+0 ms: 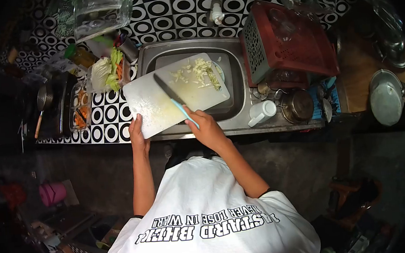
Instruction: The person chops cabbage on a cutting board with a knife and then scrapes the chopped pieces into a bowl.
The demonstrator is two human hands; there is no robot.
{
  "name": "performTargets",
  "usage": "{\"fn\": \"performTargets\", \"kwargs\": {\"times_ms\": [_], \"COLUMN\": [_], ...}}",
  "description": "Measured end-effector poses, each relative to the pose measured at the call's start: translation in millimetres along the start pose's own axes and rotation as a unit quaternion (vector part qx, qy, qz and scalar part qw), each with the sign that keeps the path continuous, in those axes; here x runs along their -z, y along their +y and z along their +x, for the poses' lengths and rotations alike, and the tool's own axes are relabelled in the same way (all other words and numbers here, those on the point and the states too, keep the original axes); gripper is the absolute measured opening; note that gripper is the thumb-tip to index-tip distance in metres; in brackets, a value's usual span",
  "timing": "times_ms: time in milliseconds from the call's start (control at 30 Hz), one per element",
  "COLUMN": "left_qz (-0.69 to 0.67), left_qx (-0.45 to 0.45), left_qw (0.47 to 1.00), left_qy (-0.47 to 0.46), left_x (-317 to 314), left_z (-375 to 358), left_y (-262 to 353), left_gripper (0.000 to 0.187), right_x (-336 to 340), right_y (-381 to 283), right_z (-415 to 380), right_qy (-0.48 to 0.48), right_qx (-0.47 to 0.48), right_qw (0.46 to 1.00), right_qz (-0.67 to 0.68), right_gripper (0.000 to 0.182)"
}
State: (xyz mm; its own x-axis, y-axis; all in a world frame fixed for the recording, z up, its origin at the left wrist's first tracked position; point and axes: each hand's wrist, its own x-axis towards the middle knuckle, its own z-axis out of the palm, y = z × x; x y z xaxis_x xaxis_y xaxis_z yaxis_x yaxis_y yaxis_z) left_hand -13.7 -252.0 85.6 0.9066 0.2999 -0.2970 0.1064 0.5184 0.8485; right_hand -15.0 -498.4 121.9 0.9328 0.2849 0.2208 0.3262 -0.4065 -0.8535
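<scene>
My left hand [137, 131] grips the near left corner of a white cutting board [151, 109], which is held tilted over the metal sink [239, 92]. In my right hand [205, 126] is the light blue handle of a knife [166, 89], its dark blade lying across the board and pointing to the far left. Chopped pale green cabbage [205, 71] is gathered at the board's far right end, with loose bits beside it. Beneath that end, the rim of a bowl or plate shows in part; the board hides the rest.
Left of the sink stand a container of leafy vegetables [108, 74] and a tray of orange pieces [81, 114]. To the right are a red dish rack [296, 43], a white mug [262, 112], a metal pot [297, 105] and a blue utensil basket [325, 99].
</scene>
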Motion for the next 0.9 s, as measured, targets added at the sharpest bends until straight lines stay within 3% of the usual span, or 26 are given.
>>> {"fn": "performTargets", "kwargs": {"times_ms": [267, 900], "left_qz": [-0.007, 0.002], "left_qx": [-0.021, -0.033], "left_qw": [0.999, 0.998], "left_qy": [0.026, 0.051], "left_x": [3, 24], "left_z": [-16, -30], "left_y": [-2, 3], "left_gripper": [0.032, 0.035], "right_x": [30, 45], "right_y": [33, 52], "right_z": [-4, -7], "right_qy": [0.022, 0.023], "right_qx": [-0.061, -0.099], "right_qw": [0.998, 0.995], "right_qz": [-0.023, -0.01], "right_gripper": [0.046, 0.045]}}
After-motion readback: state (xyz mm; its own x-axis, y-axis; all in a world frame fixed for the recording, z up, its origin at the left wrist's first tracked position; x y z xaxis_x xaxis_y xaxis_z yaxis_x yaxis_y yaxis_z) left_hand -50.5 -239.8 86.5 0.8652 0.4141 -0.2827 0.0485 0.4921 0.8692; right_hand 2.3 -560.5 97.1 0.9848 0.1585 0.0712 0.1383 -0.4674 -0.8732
